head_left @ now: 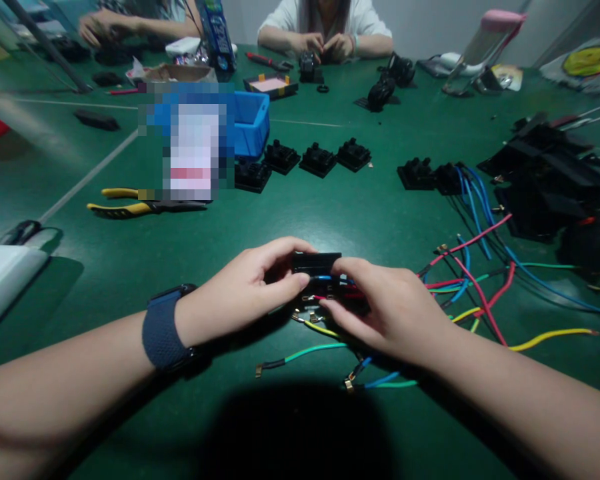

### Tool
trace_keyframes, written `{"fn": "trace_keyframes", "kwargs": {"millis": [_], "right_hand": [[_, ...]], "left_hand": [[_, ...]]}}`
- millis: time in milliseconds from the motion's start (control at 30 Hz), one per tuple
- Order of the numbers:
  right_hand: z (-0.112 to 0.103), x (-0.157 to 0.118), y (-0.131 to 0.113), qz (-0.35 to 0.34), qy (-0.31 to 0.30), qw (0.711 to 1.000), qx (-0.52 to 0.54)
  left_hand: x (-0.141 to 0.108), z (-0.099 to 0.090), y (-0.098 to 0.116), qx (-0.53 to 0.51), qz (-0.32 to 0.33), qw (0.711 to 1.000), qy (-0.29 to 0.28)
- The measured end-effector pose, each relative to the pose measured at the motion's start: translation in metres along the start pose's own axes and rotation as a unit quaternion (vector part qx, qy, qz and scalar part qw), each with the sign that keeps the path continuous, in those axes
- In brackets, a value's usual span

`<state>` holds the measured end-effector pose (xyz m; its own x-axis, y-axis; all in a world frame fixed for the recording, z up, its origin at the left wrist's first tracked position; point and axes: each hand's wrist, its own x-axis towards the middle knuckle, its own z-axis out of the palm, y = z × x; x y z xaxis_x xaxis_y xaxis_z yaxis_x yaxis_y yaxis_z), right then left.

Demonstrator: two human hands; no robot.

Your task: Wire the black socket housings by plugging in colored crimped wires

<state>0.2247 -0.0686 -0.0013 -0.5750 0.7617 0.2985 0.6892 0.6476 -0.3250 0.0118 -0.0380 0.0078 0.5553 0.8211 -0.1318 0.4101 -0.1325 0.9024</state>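
Observation:
Between my hands is a black plastic housing (pixel 318 262), held a little above the green table. My left hand (pixel 260 275) has its thumb and fingers closed around the left end of it. My right hand (pixel 380 297) pinches at its right side, where a blue wire (pixel 323 277) and a red wire (pixel 320 297) with metal terminals show; the fingertips partly hide them. Under and beside my right hand lie more loose wires, among them a green wire (pixel 313 351) and a yellow wire (pixel 545 339), several with brass-coloured terminals.
Yellow-handled pliers (pixel 125 209) lie at the left, near a blue bin (pixel 253 123). Several black plastic parts (pixel 318 159) stand in a row farther back. A pile of black parts (pixel 545 180) is at the right. Across the table, a person's hands (pixel 333 48) work.

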Motion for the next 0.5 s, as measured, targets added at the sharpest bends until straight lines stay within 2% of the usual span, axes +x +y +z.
{"fn": "trace_keyframes", "kwargs": {"millis": [167,500], "right_hand": [[0.0028,-0.0011,0.0006,0.020,0.030,0.999,0.012],[0.0015,0.0001,0.0000,0.042,0.014,0.999,0.018]], "left_hand": [[0.0007,0.0006,-0.0009,-0.010,0.000,1.000,-0.004],[0.0010,-0.0005,-0.0002,0.039,0.007,0.999,0.004]]}}
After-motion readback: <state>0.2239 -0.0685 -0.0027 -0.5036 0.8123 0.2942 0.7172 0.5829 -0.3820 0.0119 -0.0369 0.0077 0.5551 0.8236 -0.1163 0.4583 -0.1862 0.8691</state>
